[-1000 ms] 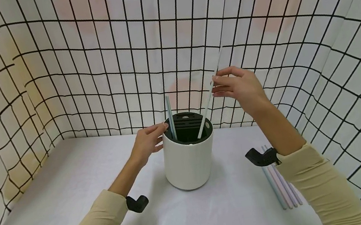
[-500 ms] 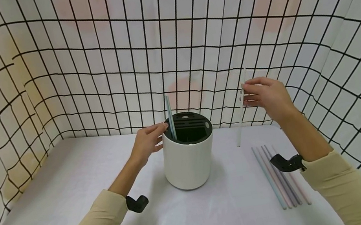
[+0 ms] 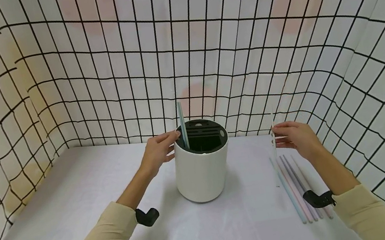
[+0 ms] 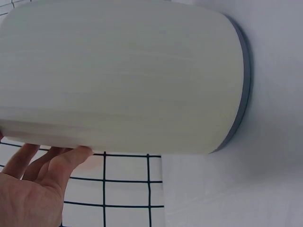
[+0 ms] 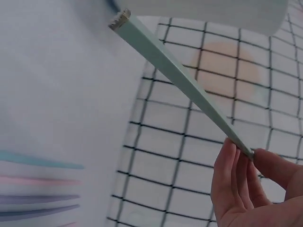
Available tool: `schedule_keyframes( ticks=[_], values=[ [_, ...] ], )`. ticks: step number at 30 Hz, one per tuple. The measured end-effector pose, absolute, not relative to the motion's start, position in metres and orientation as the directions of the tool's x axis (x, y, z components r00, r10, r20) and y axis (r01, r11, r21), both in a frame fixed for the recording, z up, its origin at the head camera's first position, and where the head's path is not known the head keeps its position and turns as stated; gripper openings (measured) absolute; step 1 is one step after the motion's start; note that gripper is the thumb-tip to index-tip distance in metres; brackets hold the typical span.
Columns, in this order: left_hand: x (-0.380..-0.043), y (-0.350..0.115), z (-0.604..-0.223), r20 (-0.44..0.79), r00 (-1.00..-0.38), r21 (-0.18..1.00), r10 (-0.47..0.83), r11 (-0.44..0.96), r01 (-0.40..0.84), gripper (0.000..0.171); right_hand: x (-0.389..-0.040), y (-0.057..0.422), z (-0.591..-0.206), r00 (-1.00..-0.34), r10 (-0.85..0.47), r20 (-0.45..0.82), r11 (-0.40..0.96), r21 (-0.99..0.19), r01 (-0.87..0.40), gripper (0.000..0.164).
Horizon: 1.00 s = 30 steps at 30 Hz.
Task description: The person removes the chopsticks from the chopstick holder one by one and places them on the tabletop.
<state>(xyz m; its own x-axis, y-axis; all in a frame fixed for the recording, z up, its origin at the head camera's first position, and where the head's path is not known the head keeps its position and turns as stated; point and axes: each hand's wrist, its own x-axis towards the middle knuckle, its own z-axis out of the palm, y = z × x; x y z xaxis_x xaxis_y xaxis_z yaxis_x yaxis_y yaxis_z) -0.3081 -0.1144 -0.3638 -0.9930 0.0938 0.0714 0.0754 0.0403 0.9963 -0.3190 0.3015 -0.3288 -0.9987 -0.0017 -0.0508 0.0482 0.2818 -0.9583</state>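
- Moved: we record the right hand [image 3: 297, 137] lower and farther to our right than half a second ago, when it was higher beside the container; the stick it carries has travelled with it.
- Right hand: fingertips and thumb pinch a long, flat-sided, pale green stick [image 5: 175, 72] near one end; the forearm reaches forward and leftward, and the wrist view shows the stick's free end with a rough face.
- Held stick: roughly upright in the head view, just beside the row of sticks and well apart from the container; whether its lower end touches the table we cannot tell.
- Left hand [image 3: 155, 154]: forearm extended forward, fingers loosely bent and not closed round anything; their tips touch the rim and side of the white cylindrical container.
- White cylindrical container [image 3: 203, 177]: upright at mid-table, with a black slotted top [image 3: 210, 125]; pale blue-green sticks [image 3: 182, 123] stand in the left part of its opening, their count unclear to us.
- Row of slender pastel sticks [image 3: 296, 192]: blue-green, pink and purple, lying side by side on the white-covered table [image 3: 235, 236], partly behind the right wrist's black device [image 3: 317, 199].
- Surround: black wire grid [image 3: 141, 52] before pale cloth.
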Motion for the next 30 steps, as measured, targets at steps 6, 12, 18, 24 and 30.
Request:
schedule_keyframes(
  ticks=[6, 12, 18, 24, 30],
  values=[
    [-0.309, -0.115, -0.363, 0.074, -0.993, 0.996, 0.093, 0.044, 0.079, 0.050, -0.319, 0.316, -0.362, -0.986, -0.015, -0.164, 0.315, -0.937, 0.151, 0.052],
    [-0.309, -0.116, -0.363, 0.066, -0.993, 0.997, 0.098, 0.042, 0.070, 0.050, -0.317, 0.327, -0.391, -0.971, -0.035, -0.236, 0.304, -0.928, 0.215, 0.044],
    [-0.309, -0.115, -0.364, 0.063, -0.993, 0.997, 0.099, 0.042, 0.068, 0.049, -0.316, 0.335, -0.420, -0.963, -0.004, -0.271, 0.368, -0.896, 0.250, 0.041],
    [-0.309, -0.115, -0.364, 0.063, -0.994, 0.997, 0.091, 0.049, 0.067, 0.048, -0.316, 0.342, -0.445, -0.957, 0.037, -0.287, 0.403, -0.872, 0.278, 0.038],
    [-0.309, -0.114, -0.364, 0.063, -0.994, 0.997, 0.090, 0.043, 0.067, 0.050, -0.318, 0.345, -0.457, -0.950, 0.040, -0.309, 0.407, -0.863, 0.298, 0.033]
  ],
)
